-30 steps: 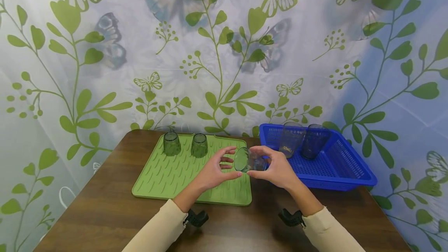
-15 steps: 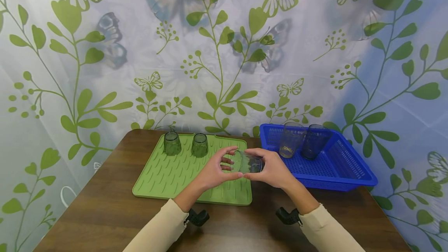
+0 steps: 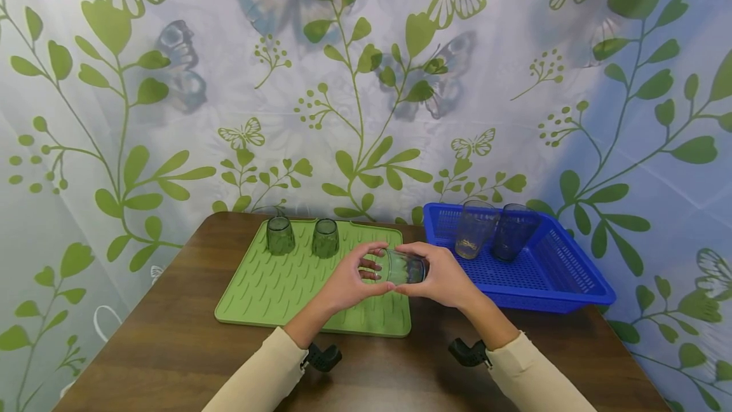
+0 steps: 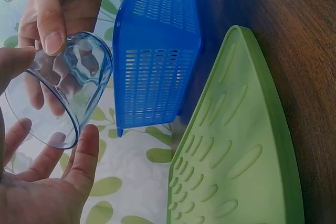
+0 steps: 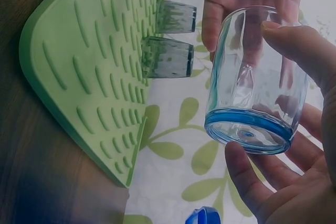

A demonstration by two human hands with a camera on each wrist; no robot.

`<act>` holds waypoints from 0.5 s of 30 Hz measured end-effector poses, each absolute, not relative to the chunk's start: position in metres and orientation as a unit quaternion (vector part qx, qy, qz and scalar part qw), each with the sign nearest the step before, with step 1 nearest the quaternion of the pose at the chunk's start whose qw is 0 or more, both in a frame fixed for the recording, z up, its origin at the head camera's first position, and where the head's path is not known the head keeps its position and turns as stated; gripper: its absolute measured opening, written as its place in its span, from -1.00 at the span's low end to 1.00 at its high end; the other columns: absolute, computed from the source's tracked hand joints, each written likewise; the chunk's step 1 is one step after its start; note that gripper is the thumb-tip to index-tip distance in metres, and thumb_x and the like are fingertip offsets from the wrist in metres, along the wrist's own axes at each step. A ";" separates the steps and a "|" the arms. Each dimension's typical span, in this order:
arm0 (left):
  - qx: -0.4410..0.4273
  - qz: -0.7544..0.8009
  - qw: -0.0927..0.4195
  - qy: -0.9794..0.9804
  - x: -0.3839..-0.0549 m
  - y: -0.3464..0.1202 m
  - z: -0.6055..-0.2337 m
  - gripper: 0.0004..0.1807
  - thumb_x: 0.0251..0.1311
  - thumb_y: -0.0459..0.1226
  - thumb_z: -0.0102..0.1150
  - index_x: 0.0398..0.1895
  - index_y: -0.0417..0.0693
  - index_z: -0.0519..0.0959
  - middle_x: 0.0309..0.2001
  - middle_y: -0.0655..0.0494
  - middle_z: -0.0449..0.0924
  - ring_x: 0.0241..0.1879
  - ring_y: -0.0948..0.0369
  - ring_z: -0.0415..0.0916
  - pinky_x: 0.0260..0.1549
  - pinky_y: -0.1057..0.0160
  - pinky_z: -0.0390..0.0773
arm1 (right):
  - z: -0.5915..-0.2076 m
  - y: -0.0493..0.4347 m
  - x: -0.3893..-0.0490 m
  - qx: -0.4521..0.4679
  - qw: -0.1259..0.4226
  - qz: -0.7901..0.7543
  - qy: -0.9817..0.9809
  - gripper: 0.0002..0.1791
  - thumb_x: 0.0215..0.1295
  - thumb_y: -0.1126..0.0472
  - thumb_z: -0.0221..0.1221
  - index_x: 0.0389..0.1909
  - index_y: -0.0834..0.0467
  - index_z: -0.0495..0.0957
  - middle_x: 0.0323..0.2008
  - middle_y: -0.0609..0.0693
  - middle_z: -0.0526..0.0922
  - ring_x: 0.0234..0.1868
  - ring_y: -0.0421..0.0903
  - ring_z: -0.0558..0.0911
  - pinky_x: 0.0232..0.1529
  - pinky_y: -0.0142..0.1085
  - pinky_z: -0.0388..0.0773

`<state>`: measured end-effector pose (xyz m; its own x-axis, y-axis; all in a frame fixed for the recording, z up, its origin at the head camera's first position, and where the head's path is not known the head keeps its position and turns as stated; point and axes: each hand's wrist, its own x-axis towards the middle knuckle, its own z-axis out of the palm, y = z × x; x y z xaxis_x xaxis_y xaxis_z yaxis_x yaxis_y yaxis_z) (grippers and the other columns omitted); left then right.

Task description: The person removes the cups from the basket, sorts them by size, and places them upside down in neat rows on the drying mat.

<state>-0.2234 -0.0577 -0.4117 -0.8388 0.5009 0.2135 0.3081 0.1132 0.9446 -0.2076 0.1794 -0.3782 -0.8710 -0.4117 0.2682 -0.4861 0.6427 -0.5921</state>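
A small clear, blue-tinted drinking glass (image 3: 407,267) is held sideways between both hands above the right edge of the green drying mat (image 3: 269,294). Its mouth faces my left hand (image 3: 346,277), whose thumb and fingers hold it around the rim. My right hand (image 3: 448,276) grips the glass by its sides toward the base, thumb on one side and fingers on the other. The thick blue base (image 5: 249,124) shows in the right wrist view. Two small dark glasses, one at the far left (image 3: 280,236) and one beside it (image 3: 325,238), stand upside down on the mat.
A blue plastic basket (image 3: 549,299) stands on the right of the brown wooden table (image 3: 171,323). Inside it lean a taller clear glass (image 3: 474,231) and a taller dark glass (image 3: 515,233). A leaf-patterned curtain (image 3: 354,113) hangs right behind the table.
The glass has turned so its mouth no longer faces the head camera and now points left. My right hand has shifted slightly left; my left hand stays nearly in place.
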 end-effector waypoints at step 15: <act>0.274 0.644 0.069 0.711 -0.225 -0.058 -0.413 -0.28 0.15 -0.33 0.48 0.40 0.05 0.43 0.24 -0.14 0.46 0.12 -0.12 0.56 0.16 -0.11 0.62 | -0.374 0.185 -0.208 0.240 0.047 0.390 -0.888 -0.20 0.03 -0.08 0.57 0.31 0.04 0.55 0.24 -0.03 0.65 0.18 0.03 0.64 0.11 0.13 0.60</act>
<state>-0.2249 -0.0576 -0.4132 -0.8400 0.4789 0.2552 0.3015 0.0207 0.9533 -0.2084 0.1847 -0.3740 -0.8803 -0.3895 0.2709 -0.4629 0.5803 -0.6700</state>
